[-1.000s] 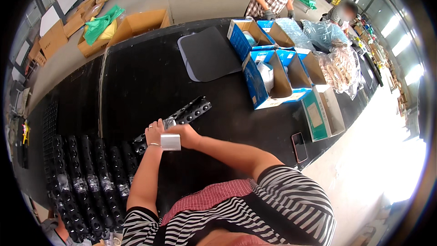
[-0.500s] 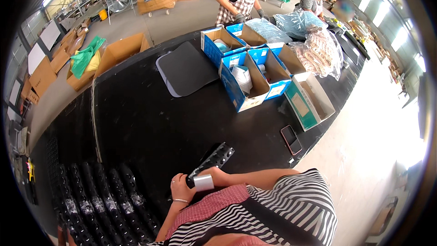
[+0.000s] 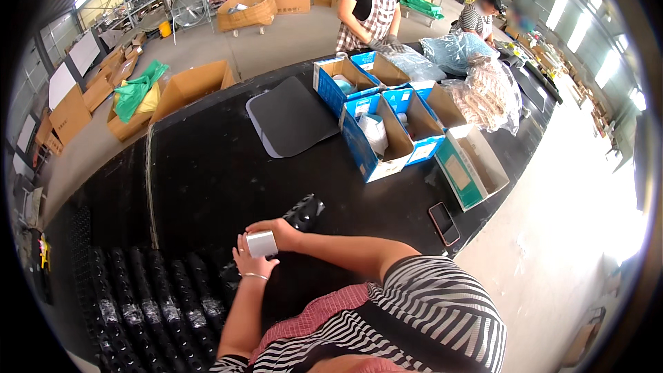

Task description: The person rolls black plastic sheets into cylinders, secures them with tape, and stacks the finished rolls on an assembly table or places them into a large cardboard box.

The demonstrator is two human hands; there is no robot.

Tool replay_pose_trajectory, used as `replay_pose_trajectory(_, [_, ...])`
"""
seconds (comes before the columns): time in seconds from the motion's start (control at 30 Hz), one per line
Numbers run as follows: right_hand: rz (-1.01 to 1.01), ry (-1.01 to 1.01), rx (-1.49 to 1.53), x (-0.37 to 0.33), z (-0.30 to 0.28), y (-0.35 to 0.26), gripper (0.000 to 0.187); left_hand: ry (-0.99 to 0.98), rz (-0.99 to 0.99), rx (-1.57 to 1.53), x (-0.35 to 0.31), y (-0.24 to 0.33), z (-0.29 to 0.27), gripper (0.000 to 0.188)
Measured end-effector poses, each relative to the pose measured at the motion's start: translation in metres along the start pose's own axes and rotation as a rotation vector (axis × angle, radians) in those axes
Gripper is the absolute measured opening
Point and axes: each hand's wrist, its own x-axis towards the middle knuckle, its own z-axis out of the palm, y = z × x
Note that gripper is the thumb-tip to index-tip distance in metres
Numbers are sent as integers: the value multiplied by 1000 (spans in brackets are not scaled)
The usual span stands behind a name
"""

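Observation:
A black roll with raised round bumps lies slantwise on the table in front of me, its middle covered by my hands. My left hand is around its nearer part, with the thumb stretched toward the right. A wide whitish tape roll sits between my two hands, on top of the black roll. My right hand reaches across from the right and has its fingers along the tape roll's upper edge. Several similar black rolls, with shiny clear bands around their middles, lie side by side at my left.
Beyond my hands stand blue open boxes and a green-white box. A phone lies near the right table edge. Dark flat sheets rest farther back. A person works across the table beside plastic-wrapped bundles.
Both hands, the tape roll and the black roll have moved left and farther from my body. My right arm now stretches out more. The view has shifted slightly.

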Motion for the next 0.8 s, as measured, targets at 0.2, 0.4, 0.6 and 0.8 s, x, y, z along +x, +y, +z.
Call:
replay_pose_trajectory(0.2, [221,-44,64,-137,-9,-31,32,-144,-2,-213,8,11,-11,77])
replay_pose_trajectory(0.4, [330,-181,212,-203,-16,-23,31,-233,73,-523,-85,41,-6,76])
replay_pose_trajectory(0.6, [126,-61,-116,-89,4,19,31,126,39,-429,-78,26,-26,55])
replay_pose_trajectory(0.8, [178,64,-90,8,1,39,37,64,50,-136,-71,50,-11,128])
